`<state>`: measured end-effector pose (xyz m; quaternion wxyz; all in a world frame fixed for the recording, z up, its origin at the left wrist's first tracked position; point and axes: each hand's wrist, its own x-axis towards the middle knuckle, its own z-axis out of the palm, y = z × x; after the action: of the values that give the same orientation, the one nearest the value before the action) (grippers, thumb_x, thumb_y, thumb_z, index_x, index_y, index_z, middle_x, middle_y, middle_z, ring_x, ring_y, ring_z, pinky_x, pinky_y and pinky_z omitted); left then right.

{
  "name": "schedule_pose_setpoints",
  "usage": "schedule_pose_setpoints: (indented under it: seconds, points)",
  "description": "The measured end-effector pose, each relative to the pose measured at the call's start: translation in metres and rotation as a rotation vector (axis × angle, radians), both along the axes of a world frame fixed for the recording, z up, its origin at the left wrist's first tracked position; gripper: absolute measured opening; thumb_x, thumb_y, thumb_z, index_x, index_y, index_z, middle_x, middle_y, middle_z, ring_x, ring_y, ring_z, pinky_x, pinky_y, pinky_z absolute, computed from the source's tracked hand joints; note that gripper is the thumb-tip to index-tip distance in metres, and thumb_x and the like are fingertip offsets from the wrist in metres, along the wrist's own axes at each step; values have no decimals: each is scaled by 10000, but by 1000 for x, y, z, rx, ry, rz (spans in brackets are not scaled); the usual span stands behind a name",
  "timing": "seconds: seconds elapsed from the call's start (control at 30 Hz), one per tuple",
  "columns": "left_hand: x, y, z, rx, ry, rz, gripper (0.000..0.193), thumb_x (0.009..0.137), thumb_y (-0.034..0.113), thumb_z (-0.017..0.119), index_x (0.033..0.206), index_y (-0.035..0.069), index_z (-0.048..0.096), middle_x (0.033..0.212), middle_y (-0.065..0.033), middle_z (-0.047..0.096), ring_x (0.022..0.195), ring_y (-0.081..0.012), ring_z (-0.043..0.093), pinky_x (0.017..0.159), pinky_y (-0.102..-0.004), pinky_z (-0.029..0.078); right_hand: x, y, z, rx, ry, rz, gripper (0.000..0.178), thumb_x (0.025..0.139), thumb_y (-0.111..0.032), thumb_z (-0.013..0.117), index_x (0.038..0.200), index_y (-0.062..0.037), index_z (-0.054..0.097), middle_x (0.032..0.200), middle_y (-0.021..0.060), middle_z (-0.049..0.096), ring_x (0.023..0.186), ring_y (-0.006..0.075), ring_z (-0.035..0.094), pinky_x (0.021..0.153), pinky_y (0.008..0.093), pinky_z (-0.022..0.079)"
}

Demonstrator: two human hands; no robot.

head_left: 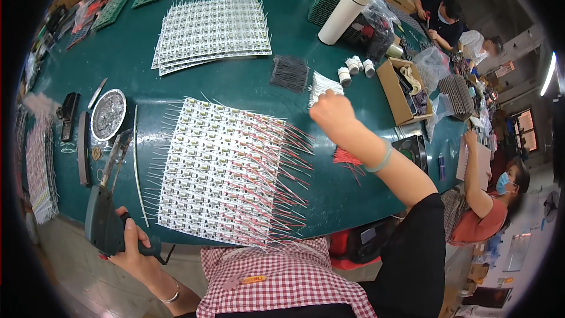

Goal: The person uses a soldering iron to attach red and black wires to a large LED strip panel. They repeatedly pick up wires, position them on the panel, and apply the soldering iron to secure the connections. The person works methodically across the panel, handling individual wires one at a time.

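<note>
Board sheet [200, 171], near centre: red wires [291, 168] on right part; left part, we judge, remains | left hand [134, 253] grasping soldering gun [100, 218]; right hand [332, 111] at white wires [323, 84], hold unclear to us | green tabletop [126, 44]: stacked sheets [215, 30] far, dish [109, 116] left | room: masked co-worker [479, 218] right

The sheet [215, 171] is white with greenish dots in rows, its wires [294, 135] red and white. The soldering gun [100, 218] is dark grey-green, the tabletop [329, 212] deep green, the flask [345, 16] cream, the apron [276, 285] checked in red and white.
</note>
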<state>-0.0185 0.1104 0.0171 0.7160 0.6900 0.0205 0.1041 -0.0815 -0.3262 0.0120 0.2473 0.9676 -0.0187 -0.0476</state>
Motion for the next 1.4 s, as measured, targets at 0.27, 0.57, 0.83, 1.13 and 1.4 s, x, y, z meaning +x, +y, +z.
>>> schedule_pose_setpoints:
  seconds: [0.27,0.57,0.83,1.13,1.4]
  points:
    - [-8,-20,18,16,-43,68,298,844,12,651,1120,-94,618,798,-98,608,486,-72,432,433,-207,322,21,18,-12,15,218,-54,78,736,-120,724,798,-120,772,846,64,716,908,239,656,704,325,535]
    - [-8,-49,21,-46,115,-54,411,828,-76,638,1231,-89,558,1127,-182,651,528,-76,496,438,-203,361,12,6,-6,39,113,-32,113,675,-86,723,784,-93,753,838,85,672,927,246,640,709,319,538]
    - [0,-91,26,-75,298,-215,384,794,-95,667,1172,-63,608,1030,-141,661,553,-84,521,458,-210,389,38,49,-15,679,-431,218,236,682,15,643,916,-15,659,885,97,596,888,265,589,670,359,513]
    - [12,-110,-2,77,394,-394,418,775,-113,680,1182,-41,622,996,-101,672,615,-82,545,477,-216,408,58,77,-60,823,-522,215,325,679,39,645,1004,45,660,938,117,604,829,272,589,654,350,516]
    - [14,-125,-6,175,284,-436,226,803,15,760,1004,-41,675,856,-54,682,714,-71,612,615,-234,472,63,81,-51,799,-495,233,315,676,37,642,989,70,653,925,129,593,828,266,585,629,336,519]
